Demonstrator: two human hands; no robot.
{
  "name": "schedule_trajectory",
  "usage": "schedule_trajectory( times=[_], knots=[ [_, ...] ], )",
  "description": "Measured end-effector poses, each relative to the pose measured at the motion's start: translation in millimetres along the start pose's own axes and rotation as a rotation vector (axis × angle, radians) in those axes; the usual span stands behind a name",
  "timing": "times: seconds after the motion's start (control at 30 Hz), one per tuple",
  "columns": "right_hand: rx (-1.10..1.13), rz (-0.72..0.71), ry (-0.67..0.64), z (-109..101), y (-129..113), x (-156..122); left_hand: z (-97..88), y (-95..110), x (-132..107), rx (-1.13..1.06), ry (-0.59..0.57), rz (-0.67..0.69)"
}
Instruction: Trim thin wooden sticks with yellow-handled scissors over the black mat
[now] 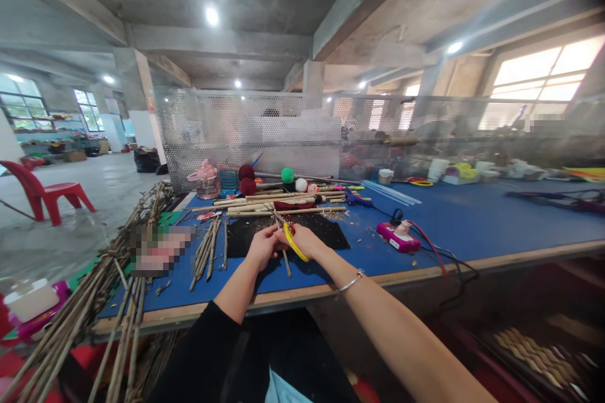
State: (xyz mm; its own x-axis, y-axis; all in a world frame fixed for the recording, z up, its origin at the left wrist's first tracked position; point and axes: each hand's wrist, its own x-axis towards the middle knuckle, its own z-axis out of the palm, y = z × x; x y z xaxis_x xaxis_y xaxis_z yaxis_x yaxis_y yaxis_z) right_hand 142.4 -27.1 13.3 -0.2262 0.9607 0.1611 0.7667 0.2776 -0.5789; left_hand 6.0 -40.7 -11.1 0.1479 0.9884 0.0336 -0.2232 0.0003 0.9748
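My right hand [306,240] is closed round scissors with a yellow handle [295,244]. Pinched in the fingers of my left hand [263,247] is a thin twig [287,264], its lower end sticking out toward me. The two hands nearly touch above a black mat [331,233] strewn with small chips. Whether the blades touch the twig is too small to tell. Short cut twigs [206,252] lie in a loose bundle left of the mat. Behind it are pale wooden rods [255,203] and yarn balls, among them a green one [288,175].
Long branches [108,283] are heaped over the table's left edge. At right, a magenta power strip [398,237] trails cables over the front edge. A glue gun [359,199] lies behind the mat. A perforated metal screen [250,132] closes the back, and a pink jug [207,181] stands near it.
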Motion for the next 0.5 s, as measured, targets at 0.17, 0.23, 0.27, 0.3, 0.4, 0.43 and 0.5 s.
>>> schedule_trajectory(
  times=[0.17, 0.23, 0.27, 0.3, 0.4, 0.43, 0.5],
  knots=[
    [0.025, -0.045, -0.048, 2.4, 5.7, 1.1, 1.0, 1.0, -1.4, 0.005, 0.028, 0.011],
    [0.035, -0.045, -0.058, 3.0, 6.3, 1.8, 1.4, 1.7, -2.1, 0.011, 0.042, 0.007],
    [0.037, -0.046, -0.061, 3.0, 6.1, 1.7, 1.5, 1.6, -2.2, 0.015, 0.043, 0.006],
    [0.039, -0.046, -0.065, 2.7, 5.6, 1.2, 1.5, 1.4, -2.0, 0.021, 0.042, 0.006],
    [0.038, -0.046, -0.080, -0.2, 2.9, -2.5, 0.8, -0.4, -0.9, 0.047, 0.032, 0.011],
    [0.031, -0.040, -0.083, -1.7, 2.0, -4.1, 0.5, -1.0, -0.6, 0.057, 0.030, 0.010],
    [0.003, -0.021, -0.087, -4.8, 0.5, -7.2, 0.3, -1.4, -0.5, 0.071, 0.026, -0.002]
  ],
)
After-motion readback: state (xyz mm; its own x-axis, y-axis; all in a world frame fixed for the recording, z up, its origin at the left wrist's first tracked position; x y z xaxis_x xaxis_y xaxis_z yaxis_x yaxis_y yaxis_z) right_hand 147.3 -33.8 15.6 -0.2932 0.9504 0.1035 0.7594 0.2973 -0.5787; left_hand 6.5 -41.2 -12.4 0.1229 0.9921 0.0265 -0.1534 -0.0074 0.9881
